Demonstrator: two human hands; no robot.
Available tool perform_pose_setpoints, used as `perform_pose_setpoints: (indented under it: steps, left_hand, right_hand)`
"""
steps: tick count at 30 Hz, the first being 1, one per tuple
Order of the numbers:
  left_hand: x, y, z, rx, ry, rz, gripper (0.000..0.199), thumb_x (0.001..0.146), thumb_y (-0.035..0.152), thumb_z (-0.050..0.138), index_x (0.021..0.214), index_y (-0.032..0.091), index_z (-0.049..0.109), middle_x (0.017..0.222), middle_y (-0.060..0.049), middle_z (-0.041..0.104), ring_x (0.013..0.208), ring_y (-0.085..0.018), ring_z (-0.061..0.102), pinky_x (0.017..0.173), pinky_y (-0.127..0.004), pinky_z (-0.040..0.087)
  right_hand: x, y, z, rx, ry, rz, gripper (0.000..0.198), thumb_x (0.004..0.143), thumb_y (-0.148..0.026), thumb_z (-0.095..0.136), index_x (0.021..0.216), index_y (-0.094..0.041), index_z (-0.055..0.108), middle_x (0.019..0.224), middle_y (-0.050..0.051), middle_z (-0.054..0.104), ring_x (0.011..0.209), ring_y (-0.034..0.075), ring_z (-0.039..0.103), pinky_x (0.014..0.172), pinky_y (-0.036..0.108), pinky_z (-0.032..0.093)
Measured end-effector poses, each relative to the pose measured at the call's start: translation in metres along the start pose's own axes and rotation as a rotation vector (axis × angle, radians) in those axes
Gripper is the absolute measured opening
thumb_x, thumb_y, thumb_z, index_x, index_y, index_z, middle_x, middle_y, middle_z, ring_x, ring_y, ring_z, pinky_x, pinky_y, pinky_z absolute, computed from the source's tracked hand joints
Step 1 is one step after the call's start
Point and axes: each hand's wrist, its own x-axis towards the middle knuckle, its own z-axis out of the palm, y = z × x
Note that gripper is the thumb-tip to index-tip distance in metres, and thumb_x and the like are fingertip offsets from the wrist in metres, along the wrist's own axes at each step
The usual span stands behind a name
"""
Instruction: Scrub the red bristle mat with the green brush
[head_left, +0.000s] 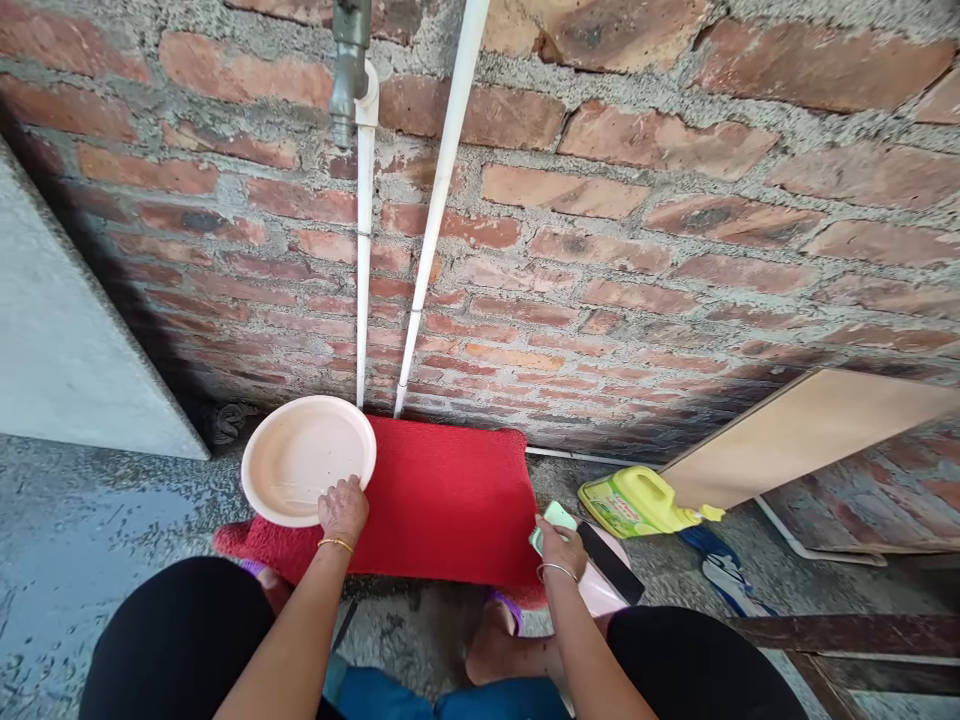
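Note:
My left hand (pixel 344 511) is closed on the near right rim of a pale pink plastic basin (pixel 304 455). The basin tilts slightly over the left part of a red mat (pixel 446 500), whose shaggy edges hang around a flat, rectangular top. My right hand (pixel 563 549) is closed around a pale green scrub brush (pixel 559 516) at the mat's right edge. Its underside is mostly hidden by my fingers. Just right of that hand, a black flat slab (pixel 611 565) lies across a pink round container (pixel 596 592), partly covered by my arm.
A yellow detergent jug (pixel 641 503) lies tilted by a leaning board (pixel 810 435). Blue-and-white slippers (pixel 731 580) sit beyond it. A metal tap (pixel 345 75) and white pipes (pixel 439 190) run down the brick wall. A grey slab (pixel 67 320) stands left above wet concrete (pixel 112 510).

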Motion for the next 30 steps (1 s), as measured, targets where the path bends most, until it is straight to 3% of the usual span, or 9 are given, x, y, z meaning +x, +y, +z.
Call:
perform_pose_setpoints:
  steps: [7, 13, 15, 17, 20, 24, 25, 26, 30]
  left_hand:
    - [0.000, -0.001, 0.006, 0.002, 0.039, 0.004, 0.035, 0.087, 0.014, 0.034, 0.101, 0.013, 0.066, 0.086, -0.015, 0.067, 0.082, -0.026, 0.064, 0.069, -0.037, 0.044]
    - [0.001, -0.003, 0.009, 0.022, 0.067, 0.020, 0.030, 0.087, 0.017, 0.039, 0.100, 0.013, 0.066, 0.083, -0.014, 0.065, 0.077, -0.025, 0.063, 0.067, -0.035, 0.044]
    - [0.002, -0.003, 0.010, 0.035, 0.063, 0.019, 0.030, 0.087, 0.018, 0.039, 0.100, 0.014, 0.065, 0.083, -0.014, 0.065, 0.077, -0.024, 0.063, 0.066, -0.034, 0.043]
    - [0.003, -0.004, 0.011, 0.042, 0.061, 0.023, 0.031, 0.087, 0.018, 0.038, 0.101, 0.014, 0.065, 0.083, -0.013, 0.065, 0.077, -0.024, 0.063, 0.066, -0.034, 0.042]
    - [0.004, -0.004, 0.014, 0.032, 0.060, 0.024, 0.031, 0.088, 0.019, 0.037, 0.099, 0.014, 0.066, 0.081, -0.014, 0.064, 0.077, -0.025, 0.062, 0.066, -0.035, 0.042]
    - [0.005, -0.005, 0.016, 0.008, 0.057, 0.014, 0.031, 0.089, 0.019, 0.038, 0.098, 0.014, 0.067, 0.082, -0.015, 0.065, 0.078, -0.026, 0.063, 0.066, -0.036, 0.042]
    - [0.005, -0.005, 0.017, 0.004, 0.057, 0.013, 0.031, 0.089, 0.019, 0.038, 0.099, 0.014, 0.067, 0.082, -0.015, 0.065, 0.078, -0.026, 0.063, 0.067, -0.036, 0.042]
    - [0.004, -0.005, 0.016, 0.001, 0.056, 0.012, 0.030, 0.089, 0.019, 0.038, 0.099, 0.014, 0.067, 0.083, -0.015, 0.065, 0.079, -0.026, 0.063, 0.068, -0.036, 0.043]
    - [0.003, -0.005, 0.013, -0.009, 0.046, 0.002, 0.030, 0.089, 0.019, 0.039, 0.099, 0.013, 0.067, 0.083, -0.015, 0.065, 0.082, -0.026, 0.063, 0.070, -0.037, 0.043]
  right_hand:
    - [-0.092, -0.082, 0.062, 0.030, -0.245, -0.272, 0.029, 0.060, -0.045, 0.070, 0.073, -0.021, 0.061, 0.078, 0.002, 0.055, 0.074, 0.020, 0.056, 0.072, 0.032, 0.045]
    - [-0.208, -0.111, 0.099, -0.192, -0.734, -0.862, 0.024, 0.064, -0.037, 0.072, 0.084, -0.026, 0.064, 0.098, 0.002, 0.055, 0.087, 0.017, 0.055, 0.079, 0.029, 0.043]
    - [-0.224, -0.114, 0.101, -0.272, -0.800, -0.999, 0.025, 0.065, -0.035, 0.072, 0.086, -0.025, 0.065, 0.104, 0.004, 0.054, 0.094, 0.020, 0.054, 0.085, 0.033, 0.041]
    - [-0.218, -0.116, 0.097, -0.309, -0.803, -1.025, 0.026, 0.065, -0.035, 0.072, 0.087, -0.025, 0.065, 0.105, 0.005, 0.053, 0.097, 0.021, 0.053, 0.087, 0.034, 0.040]
    - [-0.172, -0.109, 0.079, -0.248, -0.685, -0.826, 0.024, 0.062, -0.035, 0.073, 0.083, -0.025, 0.065, 0.097, 0.002, 0.055, 0.089, 0.019, 0.053, 0.082, 0.031, 0.042]
    - [-0.083, -0.070, 0.029, -0.174, -0.396, -0.456, 0.022, 0.065, -0.040, 0.069, 0.078, -0.023, 0.062, 0.091, 0.003, 0.055, 0.084, 0.020, 0.055, 0.080, 0.033, 0.044]
    - [-0.064, -0.057, 0.014, -0.143, -0.272, -0.241, 0.023, 0.061, -0.041, 0.071, 0.074, -0.024, 0.060, 0.086, 0.002, 0.056, 0.081, 0.020, 0.056, 0.078, 0.032, 0.045]
    - [-0.047, -0.044, 0.000, -0.153, -0.209, -0.133, 0.024, 0.063, -0.044, 0.068, 0.073, -0.024, 0.058, 0.081, 0.002, 0.056, 0.077, 0.021, 0.057, 0.073, 0.034, 0.046]
    - [-0.017, -0.007, -0.034, -0.147, -0.069, 0.212, 0.027, 0.065, -0.048, 0.065, 0.068, -0.024, 0.052, 0.077, 0.008, 0.060, 0.074, 0.026, 0.060, 0.064, 0.036, 0.047]
